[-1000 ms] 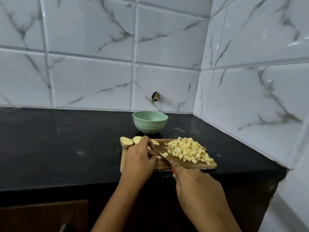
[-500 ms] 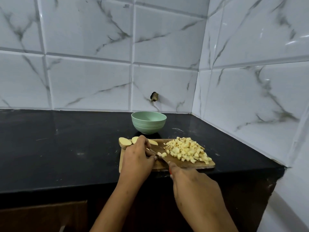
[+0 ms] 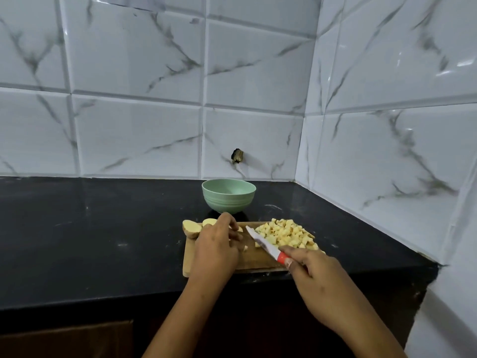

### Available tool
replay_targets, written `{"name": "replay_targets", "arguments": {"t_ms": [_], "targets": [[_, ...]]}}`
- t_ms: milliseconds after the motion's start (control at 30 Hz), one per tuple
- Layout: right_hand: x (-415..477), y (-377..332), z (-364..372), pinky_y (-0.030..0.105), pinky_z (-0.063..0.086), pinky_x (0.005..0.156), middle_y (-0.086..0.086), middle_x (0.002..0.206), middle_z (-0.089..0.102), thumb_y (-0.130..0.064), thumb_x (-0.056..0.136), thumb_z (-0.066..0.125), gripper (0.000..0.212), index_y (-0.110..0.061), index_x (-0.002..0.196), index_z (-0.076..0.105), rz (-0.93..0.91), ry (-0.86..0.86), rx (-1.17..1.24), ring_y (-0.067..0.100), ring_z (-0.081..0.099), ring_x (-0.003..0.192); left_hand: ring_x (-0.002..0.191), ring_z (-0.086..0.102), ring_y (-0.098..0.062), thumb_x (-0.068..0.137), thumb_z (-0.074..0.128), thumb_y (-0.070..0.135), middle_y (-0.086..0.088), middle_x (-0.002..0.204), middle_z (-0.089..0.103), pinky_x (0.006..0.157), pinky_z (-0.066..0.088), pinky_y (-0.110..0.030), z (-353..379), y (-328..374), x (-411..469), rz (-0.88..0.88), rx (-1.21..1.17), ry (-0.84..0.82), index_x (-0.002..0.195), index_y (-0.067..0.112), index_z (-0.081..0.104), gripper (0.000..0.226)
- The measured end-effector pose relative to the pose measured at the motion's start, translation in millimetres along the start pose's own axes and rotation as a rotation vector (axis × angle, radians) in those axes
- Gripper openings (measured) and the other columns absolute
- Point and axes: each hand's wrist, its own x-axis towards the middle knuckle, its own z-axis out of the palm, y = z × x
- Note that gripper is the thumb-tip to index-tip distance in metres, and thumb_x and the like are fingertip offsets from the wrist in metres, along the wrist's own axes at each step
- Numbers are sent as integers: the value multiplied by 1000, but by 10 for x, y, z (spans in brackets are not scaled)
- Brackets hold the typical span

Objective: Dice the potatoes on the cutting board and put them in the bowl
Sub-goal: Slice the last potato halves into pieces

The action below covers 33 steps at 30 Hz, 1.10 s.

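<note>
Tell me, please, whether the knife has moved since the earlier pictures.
Yes. The knife has shifted right across the cutting board, away from the left hand and up against the diced pile; the right hand grips its red handle.

free: counter (image 3: pixel 90 241) left of cutting board (image 3: pixel 254 260) | blocked: bowl (image 3: pixel 228 196) behind, tiled wall (image 3: pixel 387 164) right

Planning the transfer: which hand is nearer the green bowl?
Left. The left hand lies just in front of the bowl; the right hand, holding the knife, is farther front-right.
</note>
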Motion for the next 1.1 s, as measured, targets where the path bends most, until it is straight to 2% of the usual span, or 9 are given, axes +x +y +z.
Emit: {"name": "replay_targets", "arguments": {"t_ms": [67,133,267,433,567,767,900,1033,1100], "targets": [[-16,12,0,11,30,50,-20,76,50,-30,102,42,36,-34,137,50,10,-85,114,-3,39,58,89,56,-9,83,56,1,8,92,64,68,44,-14,-41,-23,4,-25,32,41,100,20,53,26],[-13,17,-5,10,31,49,-20,60,45,-27,101,44,34,-33,133,55,49,-179,217,-4,41,53,92,55,-13,84,56,7,7,96,63,80,48,-30,-60,-49,-1,-28,109,55,103,25,53,26],[70,52,-24,10,31,53,-22,64,39,-27,101,46,33,-32,132,56,94,-195,211,-5,39,57,101,49,-13,93,50,33,8,114,60,92,41,-30,-48,-25,-33,-7,312,-18,121,29,55,29],[133,145,-112,12,36,49,-19,66,46,-28,100,47,31,-34,129,57,134,-101,223,-2,46,49,94,49,-7,93,47,44,12,104,59,87,39,-23,-26,-28,-49,31,342,-19,103,29,60,22],[137,154,-106,14,39,56,-15,64,51,-30,100,47,27,-33,121,63,173,-146,242,0,50,56,85,50,-2,94,51,34,13,92,60,72,32,-15,-33,-14,-66,80,262,-19,94,24,60,14],[161,156,-252,19,40,56,-10,50,51,-30,99,49,20,-30,94,69,164,-143,187,1,47,47,84,51,-1,92,51,16,14,92,59,71,31,-14,-58,-29,-86,84,182,4,103,28,53,16],[103,109,-328,22,38,53,-12,44,52,-34,97,51,19,-31,92,68,125,-95,186,2,41,43,77,47,-3,89,52,9,12,87,57,69,32,-15,-64,-25,-111,51,149,59,103,22,55,19],[-6,10,-198,23,47,60,-11,73,63,-42,95,53,15,-37,94,66,77,-150,33,5,56,63,76,49,-3,90,51,10,11,89,61,67,35,-15,-76,0,-125,36,135,69,103,22,54,18],[22,19,-157,23,46,57,-8,75,63,-43,96,49,15,-38,95,64,87,-97,-51,7,55,61,79,53,-4,89,52,9,9,88,62,69,42,-19,-74,-1,-121,43,133,52,102,21,54,18]]}}
